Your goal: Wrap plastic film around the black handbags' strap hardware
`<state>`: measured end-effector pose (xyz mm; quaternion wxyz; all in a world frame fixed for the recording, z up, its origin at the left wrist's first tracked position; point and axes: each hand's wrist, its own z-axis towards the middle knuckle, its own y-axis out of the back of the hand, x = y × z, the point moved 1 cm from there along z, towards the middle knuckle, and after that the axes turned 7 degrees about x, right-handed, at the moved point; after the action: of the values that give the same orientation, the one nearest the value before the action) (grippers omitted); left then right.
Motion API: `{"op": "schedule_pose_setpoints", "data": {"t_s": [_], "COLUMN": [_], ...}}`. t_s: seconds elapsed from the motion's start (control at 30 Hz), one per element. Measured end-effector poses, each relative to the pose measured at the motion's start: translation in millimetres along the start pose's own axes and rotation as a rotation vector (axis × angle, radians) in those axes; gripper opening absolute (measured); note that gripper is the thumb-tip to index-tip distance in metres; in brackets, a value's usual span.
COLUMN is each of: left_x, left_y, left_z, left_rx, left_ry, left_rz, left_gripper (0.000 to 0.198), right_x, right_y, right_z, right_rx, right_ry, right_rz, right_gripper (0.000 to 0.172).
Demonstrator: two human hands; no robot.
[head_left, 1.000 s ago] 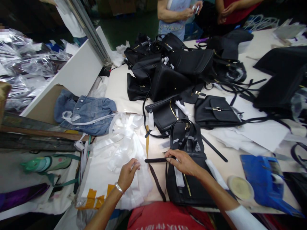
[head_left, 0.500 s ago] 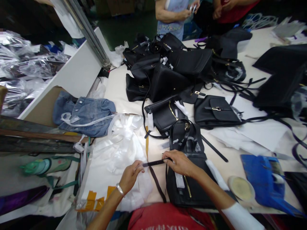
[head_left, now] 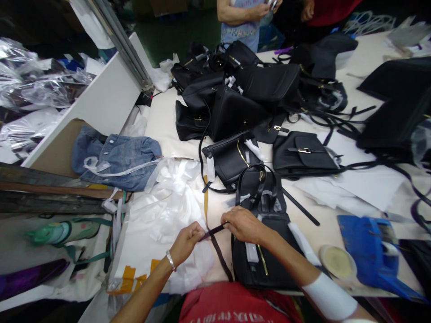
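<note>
A narrow black strap (head_left: 214, 230) is stretched between my two hands, above the table's near side. My left hand (head_left: 187, 240) pinches its left end, over the edge of the white plastic wrapping (head_left: 178, 188). On the strap's other end my right hand (head_left: 244, 224) is closed, above a black backpack (head_left: 269, 255) that lies flat with a gold zip and a white wrapped piece on it. Part of this backpack is hidden under my right forearm. A loose dark strap end (head_left: 222, 260) hangs down between the wrapping and the backpack.
Several black bags (head_left: 235, 107) are heaped farther back. A denim garment (head_left: 121, 157) lies left, by a white partition (head_left: 90, 98). At right stand a blue tape dispenser (head_left: 367, 251) and a round tub (head_left: 337, 261). Two people stand across the table.
My right hand has shifted slightly left with the strap. The visible strap between my hands is shorter, and my left hand's fingers are curled tighter.
</note>
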<state>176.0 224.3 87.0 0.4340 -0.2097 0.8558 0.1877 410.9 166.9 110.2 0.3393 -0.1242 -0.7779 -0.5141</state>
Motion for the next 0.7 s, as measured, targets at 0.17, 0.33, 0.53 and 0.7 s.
{"op": "schedule_pose_setpoints", "data": {"t_s": [0.17, 0.33, 0.53, 0.7], "left_x": [-12, -22, -22, -23], "left_y": [-8.9, -13.7, -6.0, -13.2], "left_z": [4, 13, 21, 29], "left_rx": [-0.037, 0.003, 0.009, -0.004], "left_ry": [-0.046, -0.092, -0.066, -0.075], "left_rz": [0.183, 0.504, 0.563, 0.578], "left_gripper": [0.028, 0.021, 0.022, 0.021], "right_x": [8, 14, -23, -22], "right_y": [-14, -30, -13, -20], "right_z": [11, 20, 18, 31], "right_rx": [-0.023, -0.019, 0.004, 0.024], "right_ry": [-0.030, 0.003, 0.047, 0.053], "right_rz": [0.065, 0.133, -0.031, -0.119], "right_gripper": [0.020, 0.027, 0.024, 0.012]}}
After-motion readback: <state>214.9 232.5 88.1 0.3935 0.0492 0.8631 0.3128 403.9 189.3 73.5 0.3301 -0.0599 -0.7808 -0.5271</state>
